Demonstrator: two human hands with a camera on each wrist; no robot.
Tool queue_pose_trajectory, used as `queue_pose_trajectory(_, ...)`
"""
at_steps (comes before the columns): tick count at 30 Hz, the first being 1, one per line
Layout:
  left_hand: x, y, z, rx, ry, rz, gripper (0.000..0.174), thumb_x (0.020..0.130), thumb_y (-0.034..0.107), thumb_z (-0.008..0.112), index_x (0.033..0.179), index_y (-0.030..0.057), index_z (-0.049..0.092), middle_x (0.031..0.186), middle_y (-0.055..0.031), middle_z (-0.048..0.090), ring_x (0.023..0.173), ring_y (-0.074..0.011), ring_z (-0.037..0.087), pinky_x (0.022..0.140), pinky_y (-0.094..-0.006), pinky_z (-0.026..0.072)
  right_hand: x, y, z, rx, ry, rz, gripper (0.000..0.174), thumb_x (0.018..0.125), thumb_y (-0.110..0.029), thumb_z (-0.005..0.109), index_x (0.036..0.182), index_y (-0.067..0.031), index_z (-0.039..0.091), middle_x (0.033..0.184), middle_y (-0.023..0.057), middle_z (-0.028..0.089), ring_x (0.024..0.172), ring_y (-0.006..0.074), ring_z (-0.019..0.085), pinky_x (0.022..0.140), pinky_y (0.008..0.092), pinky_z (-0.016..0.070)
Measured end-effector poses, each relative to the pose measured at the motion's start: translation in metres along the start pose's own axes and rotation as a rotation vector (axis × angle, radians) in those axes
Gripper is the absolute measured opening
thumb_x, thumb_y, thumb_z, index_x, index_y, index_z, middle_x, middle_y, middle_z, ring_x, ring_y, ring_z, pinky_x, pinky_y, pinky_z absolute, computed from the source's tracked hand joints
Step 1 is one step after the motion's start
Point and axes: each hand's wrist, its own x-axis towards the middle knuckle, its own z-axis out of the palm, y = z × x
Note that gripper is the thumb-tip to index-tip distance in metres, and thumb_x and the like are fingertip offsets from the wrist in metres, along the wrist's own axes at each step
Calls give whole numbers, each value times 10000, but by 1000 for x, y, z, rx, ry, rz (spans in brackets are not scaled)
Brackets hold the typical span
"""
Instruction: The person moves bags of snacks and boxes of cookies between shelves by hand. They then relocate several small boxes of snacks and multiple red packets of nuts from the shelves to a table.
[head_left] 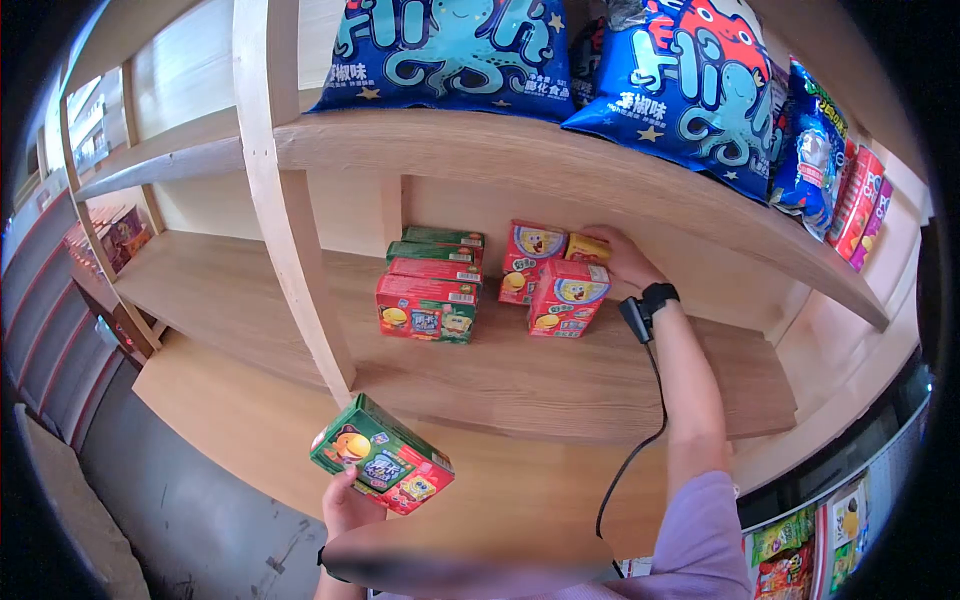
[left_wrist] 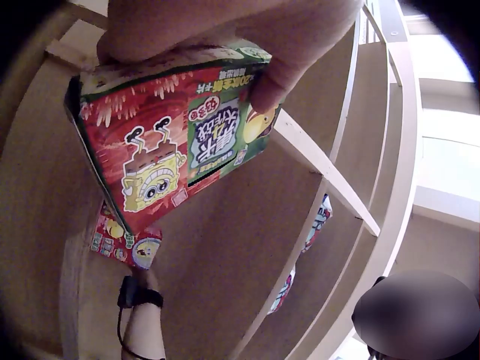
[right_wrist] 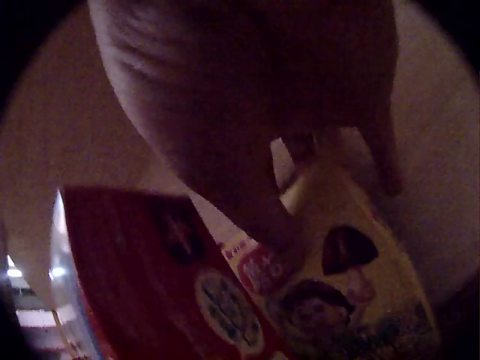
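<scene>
In the head view the left hand holds a green and red box in front of the shelf, thumb on its printed face; the left wrist view shows that box close up in the fingers. The right hand reaches to the back of the middle shelf and grips a yellow box behind two red boxes. Dim in the right wrist view, the fingers of the right hand lie on the yellow box, beside a red box.
A group of green and red boxes stands left of the red ones on the shelf. Blue snack bags fill the upper shelf. A wooden upright divides the shelving at left. A black cable hangs from the right wrist.
</scene>
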Motion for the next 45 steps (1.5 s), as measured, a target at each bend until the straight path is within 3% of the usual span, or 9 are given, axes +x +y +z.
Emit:
queue_pose_trajectory(3, 1, 2, -2, -5, 3, 7, 502, 823, 165, 565, 1287, 47, 416, 1250, -86, 538, 1150, -239, 513, 1009, -425, 369, -12, 11, -11, 130, 208, -94, 510, 717, -153, 736, 1180, -37, 559, 1198, 180, 562, 1143, 312, 515, 969, 394, 401)
queue_pose_trajectory(5, 1, 4, -2, -9, 14, 10, 504, 822, 163, 564, 1288, 44, 413, 1252, -86, 536, 1151, -239, 511, 1010, -425, 369, -33, -20, -32, -378, 362, -87, 555, 700, -190, 737, 1206, -67, 548, 1198, 172, 555, 1109, 327, 521, 953, 442, 384)
queue_pose_trajectory(12, 8, 4, 2, 8, -4, -75, 506, 832, 169, 560, 1295, 40, 402, 1260, -88, 529, 1160, -241, 503, 1025, -426, 352, -52, -122, 17, -556, 62, -248, 529, 732, -241, 713, 1221, -123, 548, 1145, 165, 585, 1101, 328, 520, 975, 437, 355)
queue_pose_trajectory(20, 5, 4, 7, -1, -3, -28, 447, 903, 210, 492, 1311, 54, 396, 1285, -87, 523, 1187, -241, 491, 1038, -437, 340, -2, -110, 26, 147, -112, -122, 476, 739, -175, 688, 1205, -162, 590, 1144, 144, 591, 1067, 307, 544, 972, 375, 389)
queue_pose_trajectory(21, 4, 5, 14, -9, -20, -36, 450, 916, 222, 482, 1323, 56, 385, 1304, -85, 506, 1204, -238, 475, 1043, -437, 332, 2, -104, 28, -372, 43, -376, 451, 744, -162, 683, 1189, -168, 606, 1144, 142, 584, 1020, 291, 566, 929, 362, 423)
queue_pose_trajectory(25, 11, 7, 13, -13, -69, -44, 459, 925, 210, 490, 1343, 78, 355, 1322, -66, 480, 1217, -225, 457, 1044, -437, 331, 4, -108, 36, -366, 280, -482, 403, 752, -145, 674, 1152, -170, 626, 1135, 127, 584, 1000, 284, 571, 915, 357, 428)
queue_pose_trajectory(30, 17, -2, 28, 62, -103, -53, 460, 922, 206, 508, 1338, 74, 363, 1315, -71, 490, 1205, -228, 473, 1015, -460, 365, -38, -153, 31, -135, 442, -302, 216, 798, -114, 636, 1012, -92, 644, 1081, 85, 600, 964, 270, 584, 850, 374, 461)
queue_pose_trajectory(36, 24, -13, 39, 87, -96, -85, 460, 911, 139, 535, 1330, 118, 347, 1289, -63, 495, 1175, -227, 498, 962, -466, 426, -145, -209, 97, 537, -447, 96, 603, 900, -334, 605, 1368, -90, 314, 1192, 135, 527, 1016, 195, 561, 833, 329, 489)
queue_pose_trajectory(45, 38, -11, 36, 96, -1, 44, 691, 852, -28, 530, 1428, 158, 196, 1431, -77, 281, 1330, -232, 294, 1098, -381, 234, -124, -205, 119, 878, -310, 313, 702, 819, -334, 708, 1298, -23, 300, 1153, 112, 557, 992, 175, 583, 758, 298, 524)
